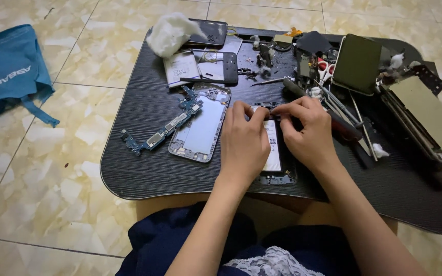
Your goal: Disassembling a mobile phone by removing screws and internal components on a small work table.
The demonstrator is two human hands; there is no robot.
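An opened phone body (274, 153) with a white battery lies on the black lap table (149, 168) in front of me. My left hand (244, 145) rests on its left side, fingers pressing near its top edge. My right hand (308, 133) covers the right side, fingertips pinched at the top of the phone. I cannot tell whether a small tool or part sits between those fingers. Left of my hands lie a silver phone frame (200, 122) and a blue circuit board (162, 128).
A white cotton wad (170, 31), two dark phones (216, 67), tweezers, scissors and screwdrivers (333, 102) crowd the table's back. A green-backed phone (356, 64) and stacked panels (425, 115) sit at the right. A blue bag (8, 71) lies on the tiled floor.
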